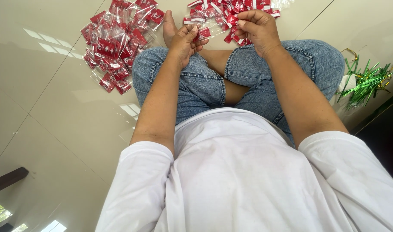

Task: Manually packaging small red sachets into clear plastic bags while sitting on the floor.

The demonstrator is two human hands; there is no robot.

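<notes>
Viewed from above, seated cross-legged on a pale tiled floor, in a white shirt and blue jeans. Left hand raised over the left knee, fingers curled shut and pinching one end of a small clear packet with a red insert. Right hand held just right of it, over the right knee, fingers bent closed, thumb pressed to forefinger; whether gripping the packet's other end or something finer could not be told. Packet placed between the two hands, above the crossed ankles, touching the left fingertips. Bare foot seen just beyond the left hand. Far left on the floor, a loose pile of like red-and-clear packets, spread flat and overlapping, well apart from both hands. Far centre, directly beyond the hands, a second heap of the same packets, near the right hand and partly hidden behind it. At the right edge, beside the right knee, a bundle of green ties with a few gold strands, lying well apart from the hands. Window glare reflected in the tiles at near left.
</notes>
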